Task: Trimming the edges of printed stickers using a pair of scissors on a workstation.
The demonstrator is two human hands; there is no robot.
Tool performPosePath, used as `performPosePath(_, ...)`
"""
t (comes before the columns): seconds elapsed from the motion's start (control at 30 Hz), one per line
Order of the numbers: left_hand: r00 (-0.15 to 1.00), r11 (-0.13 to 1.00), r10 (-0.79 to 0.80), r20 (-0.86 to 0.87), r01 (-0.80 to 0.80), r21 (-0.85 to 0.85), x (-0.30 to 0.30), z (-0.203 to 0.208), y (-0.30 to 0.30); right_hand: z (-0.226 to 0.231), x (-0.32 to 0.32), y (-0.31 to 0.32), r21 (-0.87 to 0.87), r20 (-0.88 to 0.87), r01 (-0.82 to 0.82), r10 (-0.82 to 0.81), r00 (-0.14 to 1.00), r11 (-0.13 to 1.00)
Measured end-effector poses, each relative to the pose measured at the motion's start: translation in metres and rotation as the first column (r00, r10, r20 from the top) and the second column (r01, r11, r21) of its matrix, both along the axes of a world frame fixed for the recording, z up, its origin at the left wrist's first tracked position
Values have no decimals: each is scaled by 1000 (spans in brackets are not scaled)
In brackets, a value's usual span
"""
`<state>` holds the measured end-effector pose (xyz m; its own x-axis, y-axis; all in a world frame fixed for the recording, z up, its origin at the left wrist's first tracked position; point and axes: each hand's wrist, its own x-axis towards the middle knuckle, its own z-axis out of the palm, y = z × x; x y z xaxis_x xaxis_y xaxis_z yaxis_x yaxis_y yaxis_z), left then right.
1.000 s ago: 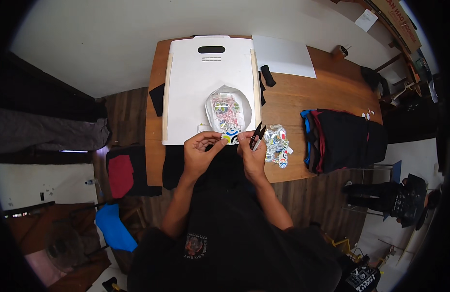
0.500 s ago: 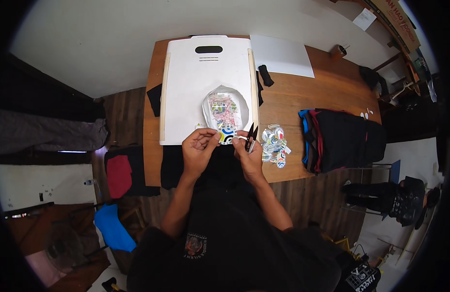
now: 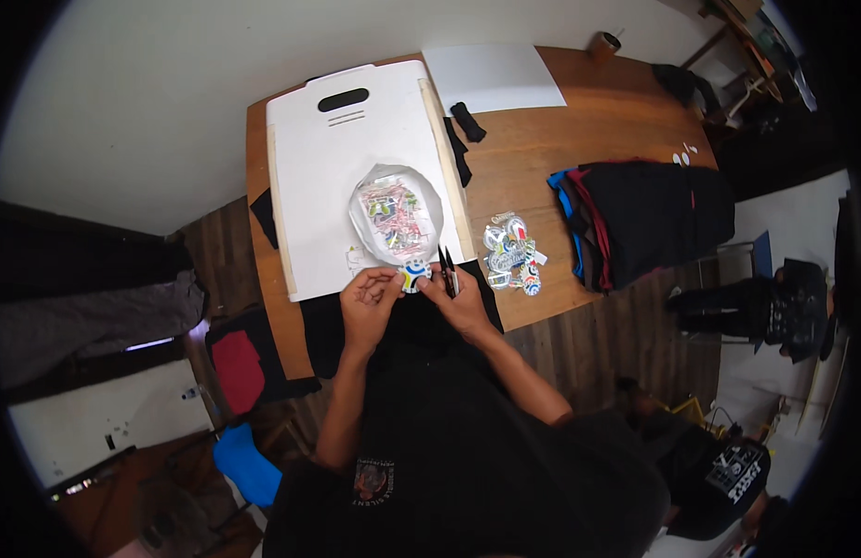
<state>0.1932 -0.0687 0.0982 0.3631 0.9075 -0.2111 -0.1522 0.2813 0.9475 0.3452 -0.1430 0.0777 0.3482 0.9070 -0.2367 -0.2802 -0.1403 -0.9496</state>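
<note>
Just in front of a white bag [image 3: 359,231], both hands pinch a small rounded tag [image 3: 414,274] printed in white, blue and yellow-green. My left hand [image 3: 367,305] is closed on its left edge with thumb and fingertips. On the other edge is the thumb of my right hand [image 3: 463,302], which also keeps dark pointed snips [image 3: 448,268] in its fingers, tips pointing away from me. The bag stands with its mouth spread and holds colourful printed tags with reddish strings. To the right lies a loose pile of similar tags [image 3: 512,256] on the wooden table [image 3: 514,153].
A white board [image 3: 305,186] with a slot handle lies under the bag. Folded dark, red and blue clothes [image 3: 649,223] are stacked at the right. A black rolled cloth [image 3: 467,121] and a white sheet [image 3: 491,79] lie farther back. Another person [image 3: 784,307] stands at far right.
The view has turned, so the table appears tilted and shifted left. My hands have drawn the tag slightly toward me, off the bag's near edge. Both still grip it.
</note>
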Motion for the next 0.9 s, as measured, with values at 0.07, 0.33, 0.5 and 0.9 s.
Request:
performPosePath(0.07, 999, 998, -37, 0, 37, -45, 5, -11, -8, -8, 4, -7, -92, 115, -9, 20, 993, 996)
performPosePath(0.33, 984, 990, -138, -114, 133, -44, 6, -36, -18, -35, 67, -18, -160, 234, 405, -364, 901, 900)
performPosePath(0.5, 930, 958, -261, -259, 283, 53, 15, -29, -12, -90, 137, -16, -101, 369, 598, -528, 765, 795)
performPosePath(0.9, 772, 801, -451, -447, 571, 179, 13, -10, -7, -173, 175, -54, -212, 553, 632, -442, 706, 745)
